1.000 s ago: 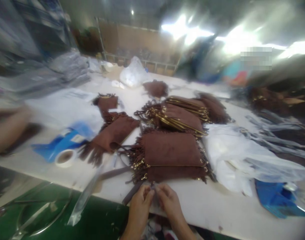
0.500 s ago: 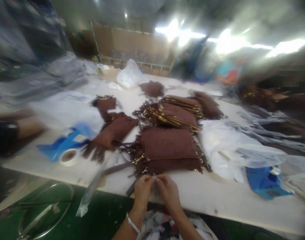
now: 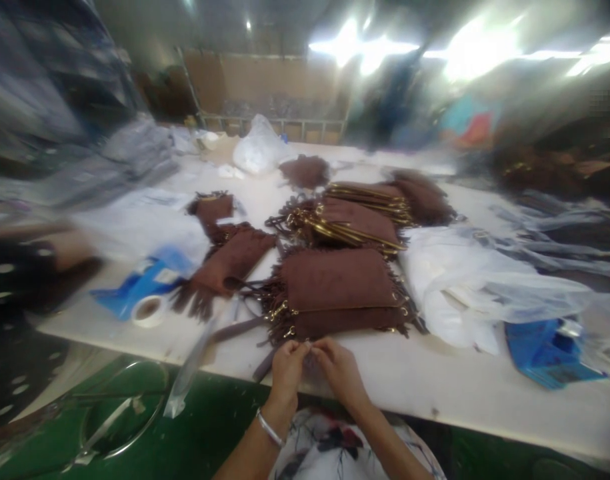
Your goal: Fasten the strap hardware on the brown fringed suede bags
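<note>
At the table's front edge my left hand point(image 3: 287, 370) and my right hand point(image 3: 337, 368) meet, both closed, thumbs and fingertips pinched together. Between them hangs something thin and see-through, perhaps plastic film, too blurred to name. Just beyond my fingertips lies a brown fringed bag point(image 3: 342, 280) with gold-coloured rings and clips at its sides. Behind it, more brown bags with gold frames point(image 3: 355, 223) are piled up. Left of it rests another brown fringed piece point(image 3: 235, 260) with a strap.
A tape roll point(image 3: 149, 311) and blue holder point(image 3: 135, 283) lie left, near a co-worker's arm point(image 3: 69, 250). White bags point(image 3: 449, 287) and another blue holder point(image 3: 549, 350) are at right. A clear plastic strip point(image 3: 187, 377) hangs over the table edge point(image 3: 385, 393). A round metal-framed stool point(image 3: 165, 387) stands below.
The view has shifted slightly. My hands stay pinched together at the same spot before the bag. The co-worker's dotted sleeve at left shows more now.
</note>
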`<state>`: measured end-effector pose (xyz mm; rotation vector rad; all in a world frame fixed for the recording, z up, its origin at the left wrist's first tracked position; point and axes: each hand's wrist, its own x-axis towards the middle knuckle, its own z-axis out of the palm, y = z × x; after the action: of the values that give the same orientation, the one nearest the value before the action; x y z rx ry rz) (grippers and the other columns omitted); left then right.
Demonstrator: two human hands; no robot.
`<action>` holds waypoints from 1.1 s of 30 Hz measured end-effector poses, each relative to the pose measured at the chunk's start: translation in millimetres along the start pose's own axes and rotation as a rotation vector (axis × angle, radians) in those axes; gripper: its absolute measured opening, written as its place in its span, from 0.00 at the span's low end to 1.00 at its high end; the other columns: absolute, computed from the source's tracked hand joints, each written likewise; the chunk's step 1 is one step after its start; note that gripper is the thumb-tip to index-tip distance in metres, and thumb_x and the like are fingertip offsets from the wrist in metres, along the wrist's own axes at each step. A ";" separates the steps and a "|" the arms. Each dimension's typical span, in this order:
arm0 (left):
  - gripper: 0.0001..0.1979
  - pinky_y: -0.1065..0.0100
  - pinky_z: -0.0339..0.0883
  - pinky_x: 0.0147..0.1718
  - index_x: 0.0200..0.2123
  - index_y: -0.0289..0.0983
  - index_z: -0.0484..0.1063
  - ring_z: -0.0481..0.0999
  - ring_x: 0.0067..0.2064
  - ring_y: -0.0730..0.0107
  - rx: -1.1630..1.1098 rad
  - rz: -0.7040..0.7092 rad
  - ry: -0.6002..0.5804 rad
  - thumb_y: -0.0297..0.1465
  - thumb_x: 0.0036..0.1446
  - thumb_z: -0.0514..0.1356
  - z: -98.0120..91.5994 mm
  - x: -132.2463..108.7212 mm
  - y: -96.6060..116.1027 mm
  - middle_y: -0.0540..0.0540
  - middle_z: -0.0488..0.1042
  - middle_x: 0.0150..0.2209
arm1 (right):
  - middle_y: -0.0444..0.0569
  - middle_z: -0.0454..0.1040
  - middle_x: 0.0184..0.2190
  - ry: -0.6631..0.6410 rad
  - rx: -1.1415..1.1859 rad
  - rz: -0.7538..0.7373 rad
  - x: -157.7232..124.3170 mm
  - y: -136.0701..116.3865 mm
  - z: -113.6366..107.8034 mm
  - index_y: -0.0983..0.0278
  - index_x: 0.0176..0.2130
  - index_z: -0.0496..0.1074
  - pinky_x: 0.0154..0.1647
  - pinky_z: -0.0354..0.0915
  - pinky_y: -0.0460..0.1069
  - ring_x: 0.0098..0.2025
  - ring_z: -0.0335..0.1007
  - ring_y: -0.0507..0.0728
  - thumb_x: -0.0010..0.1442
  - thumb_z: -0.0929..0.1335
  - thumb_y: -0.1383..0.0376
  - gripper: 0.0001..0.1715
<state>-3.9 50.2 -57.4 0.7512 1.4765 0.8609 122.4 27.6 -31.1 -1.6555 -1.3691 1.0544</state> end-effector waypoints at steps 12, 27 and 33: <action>0.21 0.72 0.57 0.23 0.26 0.34 0.72 0.65 0.23 0.74 -0.084 -0.023 0.021 0.48 0.42 0.66 2.5 -7.8 1.8 0.51 0.68 0.21 | 0.47 0.77 0.32 0.023 -0.162 -0.098 5.8 2.1 6.8 0.62 0.36 0.71 0.35 0.59 0.48 0.33 0.71 0.55 0.63 0.60 0.61 0.13; 0.21 0.73 0.60 0.27 0.30 0.35 0.73 0.68 0.25 0.75 -0.232 -0.193 -0.091 0.45 0.39 0.69 -10.1 -9.8 5.0 0.51 0.71 0.23 | 0.47 0.75 0.33 0.028 -0.298 -0.146 2.1 7.3 13.6 0.62 0.38 0.69 0.37 0.59 0.48 0.35 0.71 0.55 0.65 0.58 0.64 0.12; 0.24 0.72 0.61 0.27 0.31 0.34 0.72 0.71 0.27 0.72 -0.280 -0.219 -0.111 0.46 0.36 0.71 -9.3 -12.7 9.9 0.48 0.74 0.26 | 0.46 0.75 0.32 0.056 -0.223 -0.139 3.2 7.0 13.8 0.62 0.36 0.69 0.36 0.60 0.47 0.34 0.71 0.55 0.64 0.59 0.64 0.12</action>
<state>-12.4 43.7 -42.3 0.4138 1.2792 0.8226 112.7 30.1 -43.4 -1.7051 -1.5868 0.7937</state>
